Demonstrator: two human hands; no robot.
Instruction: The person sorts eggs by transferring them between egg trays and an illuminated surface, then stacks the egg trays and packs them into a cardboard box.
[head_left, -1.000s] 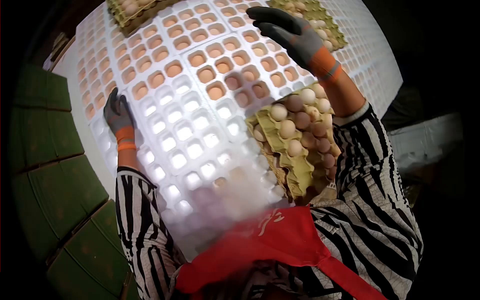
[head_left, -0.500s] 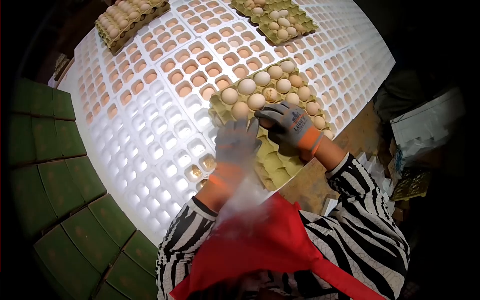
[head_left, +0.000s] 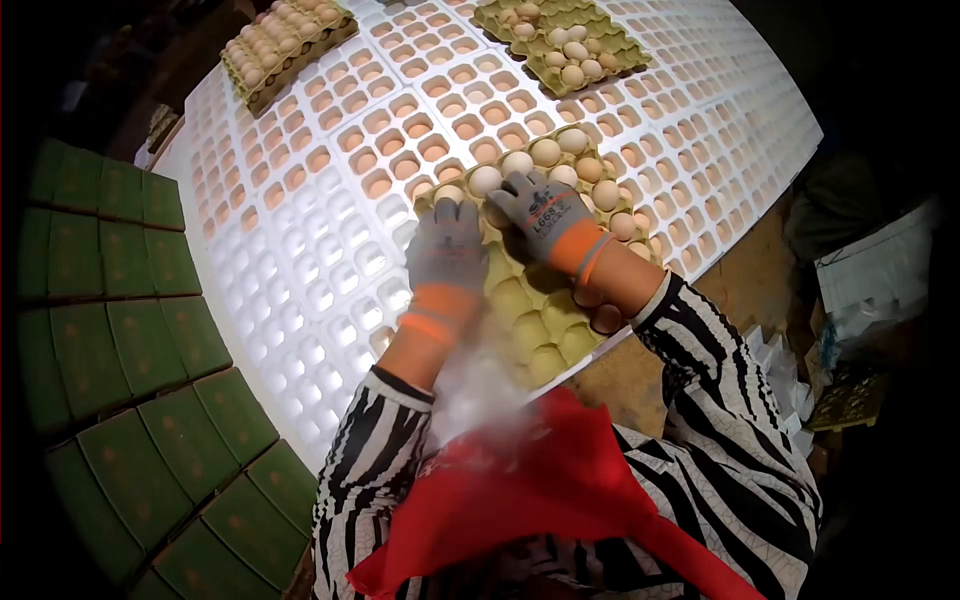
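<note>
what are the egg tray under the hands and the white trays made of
The egg tray looks like molded paper pulp, matte yellow-green, judging by its dull, softly rounded cups. The white trays look like smooth foam, perhaps plastic, with bright, thick-rimmed pockets.

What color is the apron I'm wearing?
Your apron is red, showing best in the head view, the only one here.

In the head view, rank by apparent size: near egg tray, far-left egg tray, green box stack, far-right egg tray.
1. Green box stack
2. Near egg tray
3. Far-left egg tray, far-right egg tray: too alike to rank
</note>
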